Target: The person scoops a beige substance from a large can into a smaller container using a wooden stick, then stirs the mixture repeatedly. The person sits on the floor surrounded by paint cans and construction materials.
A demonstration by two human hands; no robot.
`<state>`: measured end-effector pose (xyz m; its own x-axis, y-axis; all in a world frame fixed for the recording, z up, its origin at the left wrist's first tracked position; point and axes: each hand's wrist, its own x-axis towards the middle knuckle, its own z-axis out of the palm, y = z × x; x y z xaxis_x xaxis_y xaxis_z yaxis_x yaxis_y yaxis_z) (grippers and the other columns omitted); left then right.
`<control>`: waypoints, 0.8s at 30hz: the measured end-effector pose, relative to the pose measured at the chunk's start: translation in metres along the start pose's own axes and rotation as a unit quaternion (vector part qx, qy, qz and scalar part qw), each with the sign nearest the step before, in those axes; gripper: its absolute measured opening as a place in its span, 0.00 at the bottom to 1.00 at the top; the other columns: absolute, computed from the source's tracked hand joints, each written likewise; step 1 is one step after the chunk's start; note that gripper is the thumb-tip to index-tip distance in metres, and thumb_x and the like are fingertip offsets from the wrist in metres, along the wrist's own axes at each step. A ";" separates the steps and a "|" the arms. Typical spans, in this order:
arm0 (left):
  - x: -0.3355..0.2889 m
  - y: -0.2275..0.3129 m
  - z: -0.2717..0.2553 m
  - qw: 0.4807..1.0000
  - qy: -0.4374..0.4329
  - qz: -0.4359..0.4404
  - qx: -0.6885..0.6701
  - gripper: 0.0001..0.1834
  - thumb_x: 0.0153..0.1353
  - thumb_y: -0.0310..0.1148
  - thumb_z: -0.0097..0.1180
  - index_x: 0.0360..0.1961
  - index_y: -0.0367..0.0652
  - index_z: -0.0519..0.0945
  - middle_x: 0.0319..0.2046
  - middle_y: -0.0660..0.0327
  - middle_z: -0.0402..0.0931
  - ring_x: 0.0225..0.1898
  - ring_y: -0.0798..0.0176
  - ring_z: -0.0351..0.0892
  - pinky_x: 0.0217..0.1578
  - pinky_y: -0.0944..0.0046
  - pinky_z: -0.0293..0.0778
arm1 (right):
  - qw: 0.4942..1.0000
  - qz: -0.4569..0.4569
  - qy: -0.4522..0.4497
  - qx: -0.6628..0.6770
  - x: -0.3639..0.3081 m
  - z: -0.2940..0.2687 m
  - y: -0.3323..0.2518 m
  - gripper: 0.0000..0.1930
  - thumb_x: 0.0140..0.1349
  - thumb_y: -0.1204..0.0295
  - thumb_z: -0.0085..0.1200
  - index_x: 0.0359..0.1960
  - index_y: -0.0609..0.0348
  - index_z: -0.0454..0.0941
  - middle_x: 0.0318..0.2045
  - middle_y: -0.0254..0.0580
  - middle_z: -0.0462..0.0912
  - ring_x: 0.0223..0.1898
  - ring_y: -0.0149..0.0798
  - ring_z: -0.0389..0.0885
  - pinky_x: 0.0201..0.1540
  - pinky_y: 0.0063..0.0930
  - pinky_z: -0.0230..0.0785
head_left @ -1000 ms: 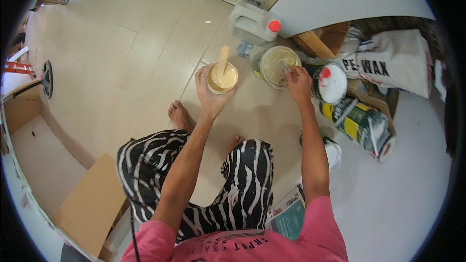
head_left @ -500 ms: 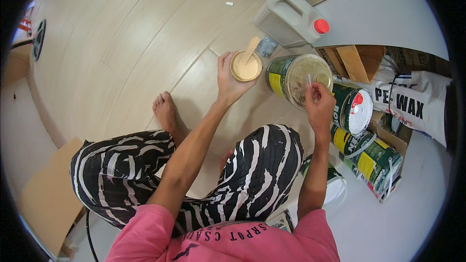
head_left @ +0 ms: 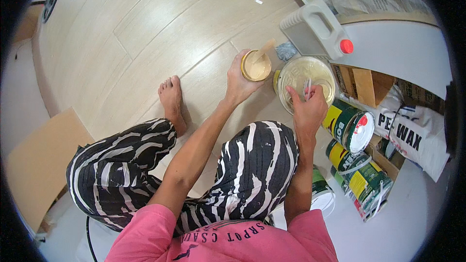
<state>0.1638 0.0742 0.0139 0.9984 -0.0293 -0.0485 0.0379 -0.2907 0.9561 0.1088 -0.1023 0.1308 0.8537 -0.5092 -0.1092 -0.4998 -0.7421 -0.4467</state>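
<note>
My left hand [head_left: 238, 83] is wrapped round a small round tub [head_left: 256, 72] of smooth beige paint-like stuff. A flat wooden stick [head_left: 265, 49] leans in the tub and juts over its far rim. Over the pale lid of a large green-and-yellow tin [head_left: 295, 73], my right hand [head_left: 311, 109] is closed on a small, clear, narrow piece [head_left: 307, 87], its thumb stretched to the left. What exactly this clear piece is cannot be made out. The two hands are apart, with the tub just left of the tin.
Beyond the tin stand a translucent jug [head_left: 315, 26] with a red cap and a crumpled grey lump [head_left: 286, 51]. To the right are several green tins [head_left: 352, 121], a cardboard box [head_left: 364, 86] and a white printed bag [head_left: 412, 136]. My bare foot [head_left: 170, 96] rests on the tiles.
The view has shifted, so the jug and tins sit lower and further right. My right thumb has spread away from the fingers. The tub remains in my left hand.
</note>
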 end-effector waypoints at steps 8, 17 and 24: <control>-0.002 -0.034 -0.022 0.997 0.055 -0.049 -0.007 0.50 0.40 0.32 0.83 0.66 0.42 0.71 0.59 0.49 0.78 0.62 0.47 0.80 0.64 0.52 0.76 | 0.996 -0.086 -0.026 -0.023 0.008 0.034 -0.044 0.18 0.59 0.64 0.72 0.40 0.63 0.78 0.33 0.53 0.83 0.38 0.56 0.83 0.44 0.48 0.73; 0.001 -0.078 -0.025 0.990 0.091 -0.029 0.106 0.49 0.36 0.42 0.85 0.64 0.48 0.77 0.60 0.57 0.78 0.67 0.47 0.66 0.70 0.44 0.59 | 0.991 -0.094 -0.099 0.000 0.012 0.059 -0.073 0.09 0.68 0.72 0.58 0.39 0.68 0.78 0.31 0.57 0.83 0.37 0.58 0.84 0.43 0.50 0.73; 0.002 -0.096 -0.027 0.992 0.080 -0.045 0.091 0.48 0.34 0.46 0.85 0.62 0.50 0.80 0.59 0.62 0.81 0.65 0.45 0.66 0.66 0.42 0.55 | 0.981 -0.120 -0.151 -0.002 0.008 0.074 -0.092 0.09 0.69 0.73 0.56 0.41 0.71 0.79 0.34 0.66 0.84 0.39 0.67 0.84 0.45 0.56 0.73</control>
<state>0.1638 0.1275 -0.0698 0.9858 0.1522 -0.0704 0.1329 -0.4529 0.8816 0.1722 -0.0059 0.1048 0.9513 -0.1669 -0.2593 -0.2784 -0.8266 -0.4891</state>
